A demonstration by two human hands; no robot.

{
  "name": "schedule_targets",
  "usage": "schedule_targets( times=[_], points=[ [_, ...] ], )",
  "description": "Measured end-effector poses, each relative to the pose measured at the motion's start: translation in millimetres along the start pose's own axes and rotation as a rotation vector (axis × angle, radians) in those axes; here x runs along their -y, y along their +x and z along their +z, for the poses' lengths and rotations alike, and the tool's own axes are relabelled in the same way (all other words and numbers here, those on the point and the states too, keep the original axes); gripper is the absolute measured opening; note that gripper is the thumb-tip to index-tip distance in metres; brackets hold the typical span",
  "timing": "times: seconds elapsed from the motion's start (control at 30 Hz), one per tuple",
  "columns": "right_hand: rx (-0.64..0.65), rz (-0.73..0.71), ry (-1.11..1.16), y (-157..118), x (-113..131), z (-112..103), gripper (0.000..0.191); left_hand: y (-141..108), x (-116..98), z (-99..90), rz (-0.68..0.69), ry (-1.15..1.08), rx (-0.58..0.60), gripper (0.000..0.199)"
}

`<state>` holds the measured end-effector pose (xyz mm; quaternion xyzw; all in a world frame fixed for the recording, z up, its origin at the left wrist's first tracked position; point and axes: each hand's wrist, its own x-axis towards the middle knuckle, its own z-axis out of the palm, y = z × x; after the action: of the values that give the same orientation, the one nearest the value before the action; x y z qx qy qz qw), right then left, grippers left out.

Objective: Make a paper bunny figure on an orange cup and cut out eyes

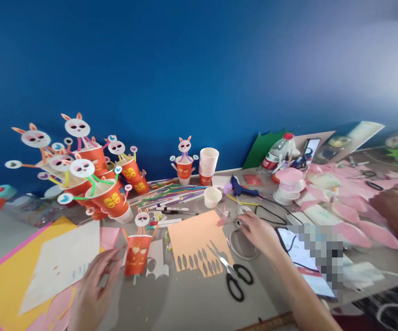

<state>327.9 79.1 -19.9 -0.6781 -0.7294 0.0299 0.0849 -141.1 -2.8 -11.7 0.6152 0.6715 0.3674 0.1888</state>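
My left hand is over the near left of the table with its fingers loosely apart and nothing in it. Just right of its fingertips stands an orange-red paper cup, with a white paper rabbit head on top. My right hand reaches to the middle right, thumb and fingers close together at a small white item whose kind I cannot make out. A clear tape roll lies beneath that hand. Black-handled scissors rest open on an orange sheet with leaf-shaped holes.
Rabbit cups crowd the back left. Pipe cleaners, a stack of paper cups and a blue glue gun lie behind. Right are a bottle, pink paper petals, a phone and another person's hand.
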Motion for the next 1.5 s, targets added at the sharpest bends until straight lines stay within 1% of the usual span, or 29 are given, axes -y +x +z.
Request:
schedule_targets(
  times=[0.13, 0.2, 0.4, 0.57, 0.77, 0.87, 1.0, 1.1, 1.23, 1.3, 1.43, 1.5],
  points=[
    [0.118, 0.018, -0.053, 8.4, 4.9, -8.6, 0.026, -1.2, 4.3, -1.6, 0.042, 0.032, -0.013, 0.035],
    [0.152, 0.028, -0.065, 12.7, 6.2, -12.1, 0.024, -0.2, 3.8, -0.8, 0.074, 0.050, -0.006, 0.034],
    [0.163, 0.031, -0.075, 17.9, 7.7, -13.8, 0.017, 3.8, 0.4, 4.3, 0.168, 0.053, -0.016, 0.033],
    [0.162, 0.024, -0.089, 16.7, 7.7, -12.8, 0.015, 2.9, -7.1, 5.7, 0.212, 0.069, 0.011, 0.030],
    [0.126, -0.026, -0.096, 21.9, 9.8, -12.9, 0.011, 0.1, -13.1, 9.4, 0.240, 0.071, -0.006, 0.024],
    [0.091, -0.023, -0.083, 26.6, 12.1, -12.8, 0.011, -0.5, -14.6, 11.4, 0.252, 0.065, -0.003, 0.023],
    [0.015, -0.032, -0.053, 29.3, 14.0, -8.5, 0.012, -1.5, -16.0, 11.8, 0.271, 0.051, 0.004, 0.023],
    [-0.087, -0.068, 0.001, 25.3, 14.3, -2.8, 0.016, -2.3, -16.3, 10.2, 0.286, 0.053, -0.021, 0.022],
    [-0.215, -0.136, 0.114, 12.2, 20.7, 1.4, 0.021, -3.2, -13.7, 7.6, 0.231, 0.064, -0.054, 0.022],
    [-0.247, -0.160, 0.185, 4.0, 28.4, 0.3, 0.023, -3.9, -10.4, 7.5, 0.178, 0.061, -0.062, 0.023],
    [-0.200, -0.292, 0.341, -11.9, 49.5, -3.1, 0.021, -5.3, -1.6, 11.6, 0.042, 0.042, -0.041, 0.034],
    [-0.207, -0.324, 0.386, -19.5, 61.8, -2.5, 0.020, -4.7, 2.2, 14.9, 0.034, 0.056, -0.028, 0.045]
  ],
)
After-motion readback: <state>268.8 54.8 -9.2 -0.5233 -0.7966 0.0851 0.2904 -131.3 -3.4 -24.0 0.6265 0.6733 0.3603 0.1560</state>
